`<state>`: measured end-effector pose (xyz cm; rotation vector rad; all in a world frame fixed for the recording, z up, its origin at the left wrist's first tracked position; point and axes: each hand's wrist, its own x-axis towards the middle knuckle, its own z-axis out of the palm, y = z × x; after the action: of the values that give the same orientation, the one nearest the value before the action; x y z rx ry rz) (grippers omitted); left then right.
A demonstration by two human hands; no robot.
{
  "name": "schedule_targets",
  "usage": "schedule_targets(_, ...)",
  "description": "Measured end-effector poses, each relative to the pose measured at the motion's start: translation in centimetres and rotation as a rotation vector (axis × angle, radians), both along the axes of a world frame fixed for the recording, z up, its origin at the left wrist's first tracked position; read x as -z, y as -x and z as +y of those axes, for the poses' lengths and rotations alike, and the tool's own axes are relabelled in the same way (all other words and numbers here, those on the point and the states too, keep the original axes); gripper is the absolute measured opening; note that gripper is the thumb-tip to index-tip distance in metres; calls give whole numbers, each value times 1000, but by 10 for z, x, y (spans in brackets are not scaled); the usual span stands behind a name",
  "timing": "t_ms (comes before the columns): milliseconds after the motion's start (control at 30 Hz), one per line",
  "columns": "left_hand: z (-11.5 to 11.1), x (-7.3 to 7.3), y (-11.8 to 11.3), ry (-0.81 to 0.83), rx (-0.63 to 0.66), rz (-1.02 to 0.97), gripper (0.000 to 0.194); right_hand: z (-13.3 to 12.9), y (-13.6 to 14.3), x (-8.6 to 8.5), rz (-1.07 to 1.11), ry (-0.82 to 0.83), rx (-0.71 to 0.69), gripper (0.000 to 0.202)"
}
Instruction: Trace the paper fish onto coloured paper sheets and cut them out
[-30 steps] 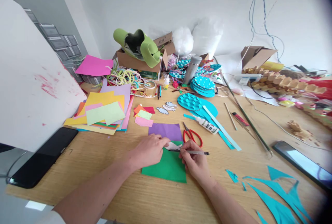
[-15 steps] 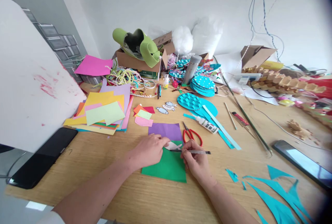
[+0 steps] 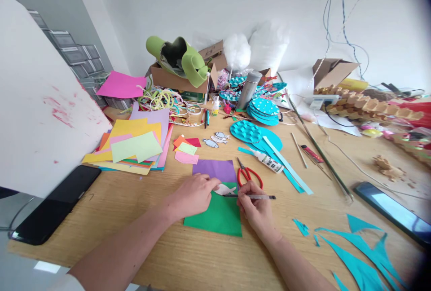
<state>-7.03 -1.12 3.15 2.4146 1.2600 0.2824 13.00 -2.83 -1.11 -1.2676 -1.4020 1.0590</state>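
My left hand (image 3: 197,196) lies over a sheet of green paper (image 3: 215,219), its fingers bent and fingertips pressing a small white fish cutout (image 3: 222,189) down on it. A pencil (image 3: 257,197) is pinched in my right hand (image 3: 255,208), lying nearly level with its point at the fish's lower edge near the tail. Part of the cutout is hidden under my left fingers. Purple paper (image 3: 218,169) shows just beyond the green sheet. Red-handled scissors (image 3: 247,175) rest right behind my right hand.
A white glue bottle (image 3: 270,162) lies by blue strips (image 3: 286,165). Several fish cutouts (image 3: 215,140) and small paper pieces (image 3: 187,148) are farther back. Stacked coloured paper (image 3: 134,145) is at left, near a black phone (image 3: 55,205). Blue scraps (image 3: 360,255) lie at right.
My right hand and the pencil have shifted slightly to the right along the fish's lower edge. My left hand stays in place.
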Motion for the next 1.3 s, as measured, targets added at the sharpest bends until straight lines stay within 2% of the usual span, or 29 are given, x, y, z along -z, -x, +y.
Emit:
schedule_targets(567,0,-1,0,6,0,3,42,1,-3,5,1,-10,26,16)
schedule_targets(1167,0,-3,0,21,-2,18,41,0,-1,1,-3,-10,47,20)
schedule_targets(1300,0,-2,0,12,-3,12,41,-5,1,-2,54,-104,117,23)
